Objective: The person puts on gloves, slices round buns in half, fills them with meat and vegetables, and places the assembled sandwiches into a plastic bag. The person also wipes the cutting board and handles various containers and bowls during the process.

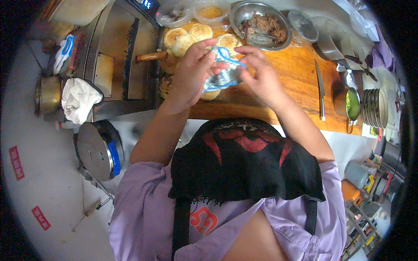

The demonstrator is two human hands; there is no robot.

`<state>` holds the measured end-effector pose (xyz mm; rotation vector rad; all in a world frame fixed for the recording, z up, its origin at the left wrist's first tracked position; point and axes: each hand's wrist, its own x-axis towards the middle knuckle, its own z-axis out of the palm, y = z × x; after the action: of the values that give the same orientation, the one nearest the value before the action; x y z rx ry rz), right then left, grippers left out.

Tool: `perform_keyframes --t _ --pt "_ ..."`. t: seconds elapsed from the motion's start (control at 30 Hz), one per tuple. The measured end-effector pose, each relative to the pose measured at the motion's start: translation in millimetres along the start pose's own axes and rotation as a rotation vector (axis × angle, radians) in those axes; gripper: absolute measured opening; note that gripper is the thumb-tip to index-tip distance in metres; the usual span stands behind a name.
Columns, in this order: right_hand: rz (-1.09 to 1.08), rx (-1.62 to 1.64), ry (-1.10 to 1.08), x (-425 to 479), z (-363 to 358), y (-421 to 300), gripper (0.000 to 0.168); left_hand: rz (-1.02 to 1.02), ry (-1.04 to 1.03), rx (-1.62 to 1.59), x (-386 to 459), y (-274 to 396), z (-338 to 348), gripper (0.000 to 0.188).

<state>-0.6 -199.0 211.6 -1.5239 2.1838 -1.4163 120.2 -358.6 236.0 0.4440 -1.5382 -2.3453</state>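
My left hand [196, 68] grips a blurred white glove or cloth with blue edging [223, 73], held above a wooden worktop [287, 75]. On the right side of it, my right hand [258, 71] is raised with bent, spread fingers close to the blue edging; whether they touch it cannot be told. Several round browned flatbreads [183, 44] lie behind and beneath my hands. Left of my left hand is the wooden handle [152, 56] of a tool. A steel bowl [240, 37] behind my right hand contains brown chopped food and a spoon.
A long knife [320, 88] lies on the worktop's right part, near a pot of chopped greens [352, 102] and stacked bowls [375, 107]. Steel equipment [114, 65] adjoins the worktop on the left, with a white cloth [78, 99] at its corner. Plastic-covered containers [210, 14] stand behind the breads.
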Motion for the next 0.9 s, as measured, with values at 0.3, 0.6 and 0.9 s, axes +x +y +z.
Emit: perform_keyframes --t 0.3,0.6,0.9 --pt "-0.129 -0.130 -0.186 12 -22 -37 0.013 0.592 -0.153 0.930 -1 -23 -6 0.027" --pt "-0.131 -0.285 -0.236 12 -98 -37 0.012 0.219 -0.417 1.053 -35 -25 -27 0.025" --pt "0.197 -0.193 -0.132 0 -146 -20 0.011 0.148 -0.366 1.316 -108 -7 -94 0.028"
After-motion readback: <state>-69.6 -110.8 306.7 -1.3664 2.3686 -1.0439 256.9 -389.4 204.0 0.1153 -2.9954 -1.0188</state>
